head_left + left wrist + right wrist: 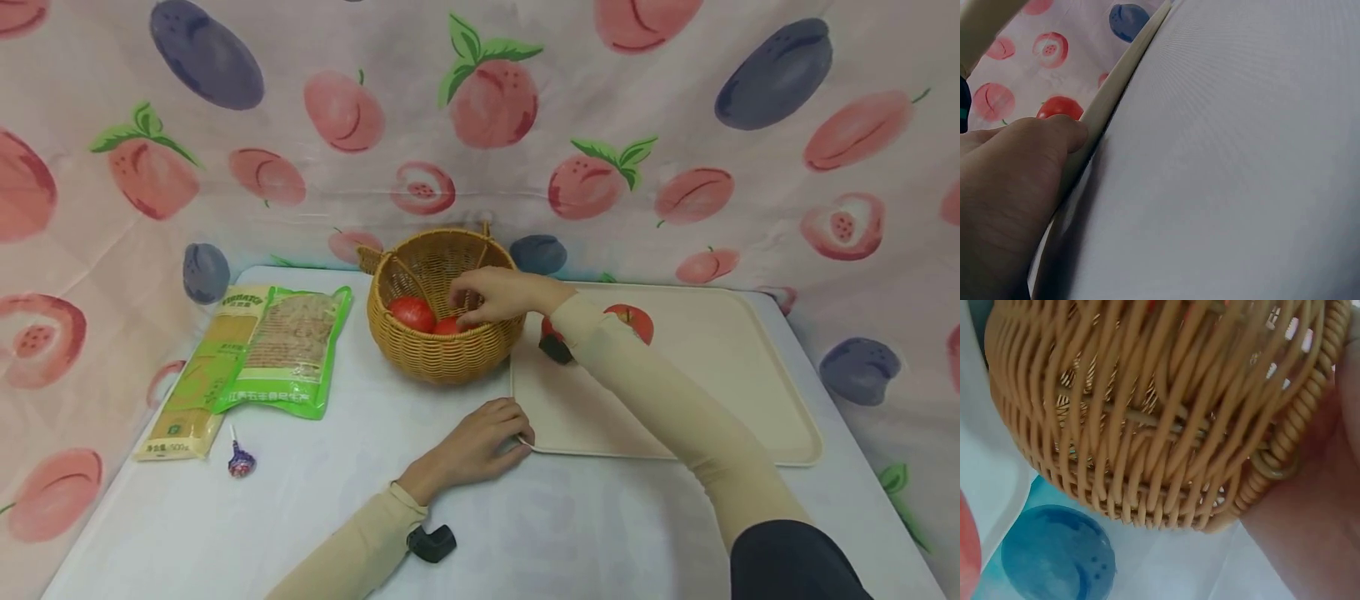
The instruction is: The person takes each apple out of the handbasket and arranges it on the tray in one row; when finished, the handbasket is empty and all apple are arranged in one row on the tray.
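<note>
A round wicker basket (442, 354) stands at the back, with two red tomatoes (412, 313) showing inside it. My right hand (498, 293) reaches over the basket's right rim, fingers loosely bent just above the right-hand tomato, a gap showing between thumb and fingers. In the right wrist view the woven basket wall (1147, 425) hides the fingers. My left hand (480, 442) grips the near left corner of a cream tray (675, 417), thumb at its rim in the left wrist view. More tomatoes (633, 322) lie on the tray, partly hidden by the right forearm.
At the left lie a yellow pack of noodles (176, 417), a green-edged food pouch (288, 350) overlapping it, and a wrapped lollipop (241, 461). A fruit-print cloth (420, 50) rises behind the white table (570, 533).
</note>
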`<state>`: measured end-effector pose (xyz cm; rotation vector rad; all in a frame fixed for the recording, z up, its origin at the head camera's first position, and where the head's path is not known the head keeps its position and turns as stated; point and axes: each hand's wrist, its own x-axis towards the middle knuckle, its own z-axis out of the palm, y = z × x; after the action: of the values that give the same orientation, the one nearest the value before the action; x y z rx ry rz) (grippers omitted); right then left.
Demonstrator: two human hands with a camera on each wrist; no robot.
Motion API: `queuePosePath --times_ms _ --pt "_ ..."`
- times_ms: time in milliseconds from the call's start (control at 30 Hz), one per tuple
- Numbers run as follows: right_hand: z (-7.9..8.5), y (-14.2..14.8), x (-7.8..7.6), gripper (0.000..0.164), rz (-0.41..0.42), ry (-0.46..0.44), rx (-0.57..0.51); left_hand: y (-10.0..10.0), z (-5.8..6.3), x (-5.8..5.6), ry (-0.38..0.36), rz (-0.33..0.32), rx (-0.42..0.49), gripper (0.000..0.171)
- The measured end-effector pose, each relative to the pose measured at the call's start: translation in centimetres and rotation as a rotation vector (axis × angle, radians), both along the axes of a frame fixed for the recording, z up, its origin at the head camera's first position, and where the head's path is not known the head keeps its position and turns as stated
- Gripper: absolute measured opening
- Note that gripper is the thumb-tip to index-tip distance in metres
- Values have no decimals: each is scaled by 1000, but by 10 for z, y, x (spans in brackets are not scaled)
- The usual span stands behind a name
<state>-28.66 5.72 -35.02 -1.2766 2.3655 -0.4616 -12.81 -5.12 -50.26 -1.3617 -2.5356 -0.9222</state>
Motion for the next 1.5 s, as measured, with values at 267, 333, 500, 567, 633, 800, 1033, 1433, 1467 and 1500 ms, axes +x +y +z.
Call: queuePosePath --times_ms 267,333,500,567,633,800,1033,1433,1467,1500 --pt "-7 -5 -5 39 -11 -73 129 5 -4 1 -2 -23 6 5" --pt "-8 -4 -6 42 -13 -82 149 5 -2 2 3 -24 0 5" --pt "-8 -9 -7 49 -12 -109 213 4 0 3 16 -21 -3 5" --pt "-9 -11 -8 49 -11 -124 240 4 1 3 10 -21 0 5" --pt "-11 -14 -9 50 -13 -138 267 4 1 4 -2 -22 -3 5" --pt "-15 -24 -12 49 0 -179 307 2 1 4 5 -8 -8 5" --pt "-16 -31 -15 52 23 -221 356 0 1 1 28 -1 -8 5" --pt "-15 -32 -14 66 17 -227 424 2 -1 0 16 2 1 5" --pt "-15 -32 -14 66 22 -226 422 2 -1 0 19 1 3 5" --pt "-15 -32 -15 66 26 -225 419 2 -1 0 24 0 5 5"
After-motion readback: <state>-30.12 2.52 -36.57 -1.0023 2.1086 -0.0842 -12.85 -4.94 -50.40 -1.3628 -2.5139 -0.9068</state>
